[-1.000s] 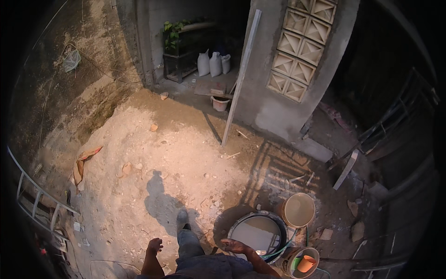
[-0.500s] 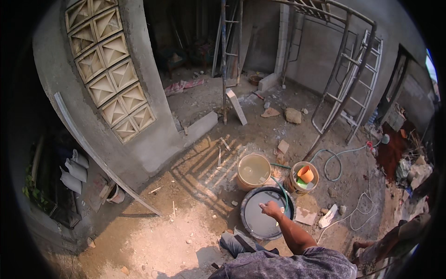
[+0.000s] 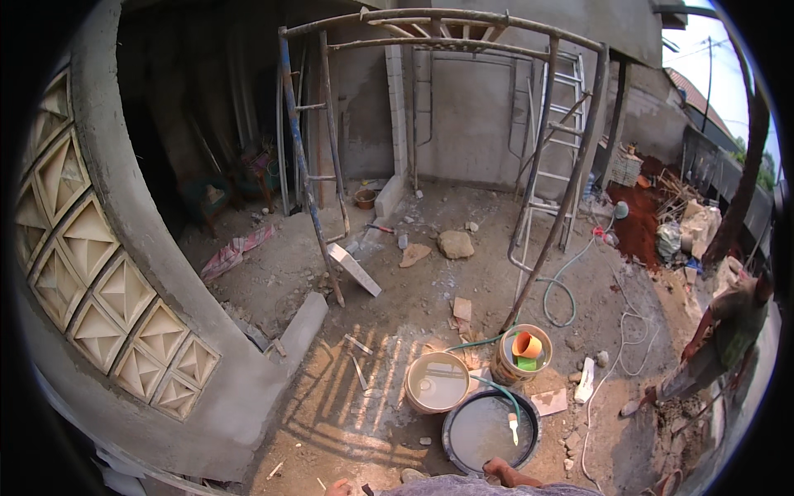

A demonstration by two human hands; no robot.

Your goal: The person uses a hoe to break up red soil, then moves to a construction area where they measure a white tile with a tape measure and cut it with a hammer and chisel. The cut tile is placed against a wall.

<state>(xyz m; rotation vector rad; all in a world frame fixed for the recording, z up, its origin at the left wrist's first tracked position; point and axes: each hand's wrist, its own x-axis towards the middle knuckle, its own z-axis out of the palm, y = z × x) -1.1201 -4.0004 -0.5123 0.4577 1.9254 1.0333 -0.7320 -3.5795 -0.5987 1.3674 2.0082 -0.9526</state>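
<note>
A round black basin (image 3: 447, 444) of cloudy grey water stands just ahead of me. By its near rim is my right hand (image 3: 499, 471), fingers curled; whatever they may hold is hidden. Only a sliver of my left hand (image 3: 339, 488) shows at the lower edge, its fingers mostly cut off. A small brush (image 3: 514, 428) with a pale handle lies at the basin's right side. Into the basin bends a green hose (image 3: 501, 388). Behind stand a bucket (image 3: 437, 403) of murky water and another bucket (image 3: 498, 366) holding an orange container (image 3: 527, 344) and something green.
Pipe scaffolding (image 3: 312, 178) straddles the ground ahead, with an aluminium ladder (image 3: 571, 132) behind it. Pale ventilation blocks (image 3: 124, 289) fill the left wall. A large stone (image 3: 456, 244) and rubble lie on the dirt. Another person (image 3: 728, 331) stands at the right, near a loose white cord (image 3: 589, 430).
My view has tilted up and swung right. My right hand has drawn back from over the basin to its near rim, and my left hand now shows at the lower edge.
</note>
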